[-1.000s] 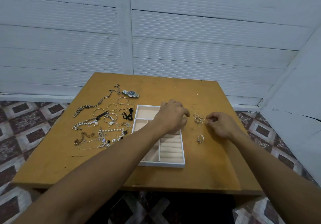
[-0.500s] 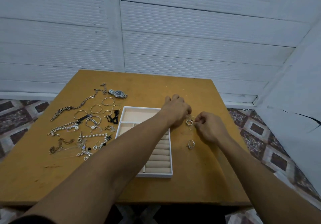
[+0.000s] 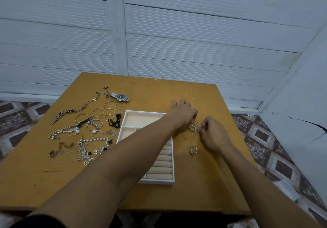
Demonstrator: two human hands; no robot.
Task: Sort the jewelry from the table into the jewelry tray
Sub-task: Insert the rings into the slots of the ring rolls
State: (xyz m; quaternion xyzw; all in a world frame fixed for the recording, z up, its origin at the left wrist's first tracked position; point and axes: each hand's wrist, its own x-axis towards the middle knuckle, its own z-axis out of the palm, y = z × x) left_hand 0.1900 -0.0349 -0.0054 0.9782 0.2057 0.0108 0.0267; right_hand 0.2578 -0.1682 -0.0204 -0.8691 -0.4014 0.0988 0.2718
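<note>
The small rings (image 3: 193, 129) lie on the desk (image 3: 203, 188) just right of the jewelry tray (image 3: 160, 182). The right hand (image 3: 213, 135) pinches one thin band; the left hand (image 3: 183, 115) curls onto the cluster, its hold unclear. Best to separate one ring, then seat it between the tray's rolls (image 3: 162, 170).

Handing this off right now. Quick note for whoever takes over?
Left hand: arm over the jewelry tray, fingertips at the small rings; grip unclear.
Right hand: curled, pinching at the same rings.
Lone ring lies right of the tray, nearer the person.
Watch, chains, bangles, pearls lie left of the tray.
Done: nothing visible in the tray's uncovered parts.
Left: all of it.
</note>
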